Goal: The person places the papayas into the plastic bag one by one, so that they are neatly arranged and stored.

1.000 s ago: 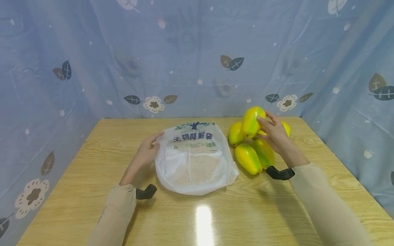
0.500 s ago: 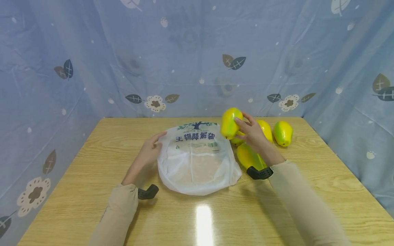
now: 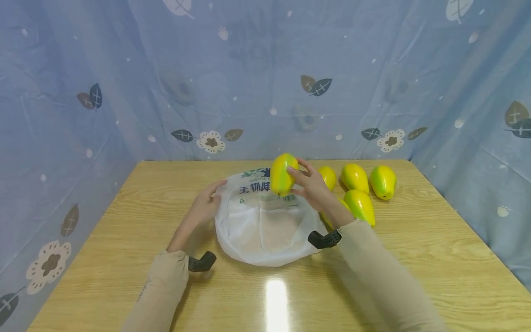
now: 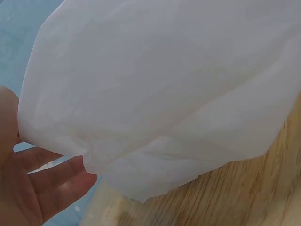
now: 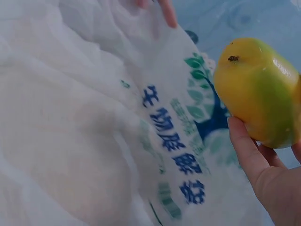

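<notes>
A white plastic bag [image 3: 269, 235] with a printed tree and blue characters stands with its mouth spread on the table. My left hand [image 3: 206, 203] grips the bag's left rim; in the left wrist view the film [image 4: 141, 84] passes between thumb and fingers. Over the back of the bag, my right hand [image 3: 313, 184] holds a yellow papaya [image 3: 283, 174] with a green streak, thumb on the near side. In the right wrist view, the papaya [image 5: 256, 89] overlaps the printed side of the bag, its stem end showing.
Several more papayas [image 3: 360, 206] lie on the wooden table [image 3: 415, 267] to the right of the bag, one partly behind my right forearm. A blue patterned curtain [image 3: 265, 92] hangs behind the table and along its sides.
My right hand has carried the papaya leftward from above the other papayas to over the bag's back part. The left hand stays at the bag's rim.
</notes>
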`<state>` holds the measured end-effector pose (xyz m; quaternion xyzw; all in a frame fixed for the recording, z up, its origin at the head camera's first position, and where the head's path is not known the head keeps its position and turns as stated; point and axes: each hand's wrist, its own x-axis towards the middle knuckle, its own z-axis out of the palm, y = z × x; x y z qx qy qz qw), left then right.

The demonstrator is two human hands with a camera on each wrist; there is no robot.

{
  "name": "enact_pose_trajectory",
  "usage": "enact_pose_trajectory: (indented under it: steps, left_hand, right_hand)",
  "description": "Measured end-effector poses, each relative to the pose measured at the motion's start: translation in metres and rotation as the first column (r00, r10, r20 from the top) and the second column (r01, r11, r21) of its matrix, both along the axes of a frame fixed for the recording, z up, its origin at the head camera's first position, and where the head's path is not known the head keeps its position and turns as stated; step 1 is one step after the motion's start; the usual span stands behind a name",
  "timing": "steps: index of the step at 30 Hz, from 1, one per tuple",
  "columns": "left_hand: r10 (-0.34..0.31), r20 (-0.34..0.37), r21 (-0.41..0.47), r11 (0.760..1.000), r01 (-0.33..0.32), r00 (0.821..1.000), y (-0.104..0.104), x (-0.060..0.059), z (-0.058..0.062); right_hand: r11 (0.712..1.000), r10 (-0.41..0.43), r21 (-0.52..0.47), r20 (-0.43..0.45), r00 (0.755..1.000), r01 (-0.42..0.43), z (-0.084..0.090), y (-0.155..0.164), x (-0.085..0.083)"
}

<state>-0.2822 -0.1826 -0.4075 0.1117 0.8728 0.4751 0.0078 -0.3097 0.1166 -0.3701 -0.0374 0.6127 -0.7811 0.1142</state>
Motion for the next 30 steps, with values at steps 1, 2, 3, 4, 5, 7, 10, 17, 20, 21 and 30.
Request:
enact_pose_trajectory:
  steps: [1, 2, 3, 4, 5, 7, 10, 17, 20, 21, 30]
  left_hand:
    - [0.002, 0.000, -0.003, 1.000, -0.002, 1.000, 0.000, 0.000, 0.000]
    - [0.005, 0.000, -0.007, 1.000, -0.005, 1.000, 0.000, 0.001, 0.001]
    - [0.006, -0.001, -0.008, 1.000, -0.006, 1.000, 0.000, 0.001, 0.001]
    - [0.006, -0.003, -0.008, 1.000, -0.006, 1.000, 0.000, 0.002, 0.002]
    - [0.006, -0.004, -0.011, 1.000, -0.006, 1.000, 0.000, 0.002, 0.002]
    - [0.004, -0.007, -0.016, 1.000, -0.004, 1.000, 0.000, 0.003, 0.003]
    - [0.003, -0.007, -0.020, 1.000, -0.004, 1.000, -0.001, 0.003, 0.004]
    - [0.007, -0.011, -0.020, 1.000, -0.007, 1.000, 0.000, 0.001, 0.001]
    - [0.001, -0.009, -0.032, 0.999, -0.001, 1.000, 0.001, -0.002, 0.000]
    - [0.001, -0.001, -0.033, 0.999, -0.001, 1.000, 0.002, -0.002, -0.001]
    - [0.014, 0.057, -0.010, 1.000, -0.013, 0.998, 0.003, 0.001, 0.003]
  right_hand:
    - [1.000, 0.005, 0.004, -0.001, 1.000, -0.005, -0.001, -0.003, 0.000]
    - [1.000, 0.011, 0.008, -0.003, 1.000, -0.011, -0.003, -0.007, 0.000]
    - [1.000, 0.016, 0.018, -0.007, 1.000, -0.015, -0.004, -0.009, 0.000]
    - [1.000, 0.017, 0.021, -0.008, 1.000, -0.017, -0.006, -0.012, 0.000]
    - [0.999, 0.017, 0.030, -0.008, 1.000, -0.017, -0.007, -0.015, 0.000]
    - [0.999, 0.018, 0.047, -0.007, 1.000, -0.018, -0.010, -0.020, 0.000]
    - [0.998, 0.033, 0.058, 0.008, 0.999, -0.034, -0.014, -0.028, 0.000]
    - [0.987, 0.099, 0.124, 0.036, 0.994, -0.103, -0.024, -0.040, 0.002]
    - [0.978, 0.139, 0.151, 0.046, 0.989, -0.144, -0.027, -0.044, 0.001]
    - [0.975, 0.146, 0.163, 0.051, 0.988, -0.153, -0.029, -0.046, 0.001]
    - [0.953, 0.186, 0.226, 0.094, 0.978, -0.203, -0.039, -0.070, -0.002]
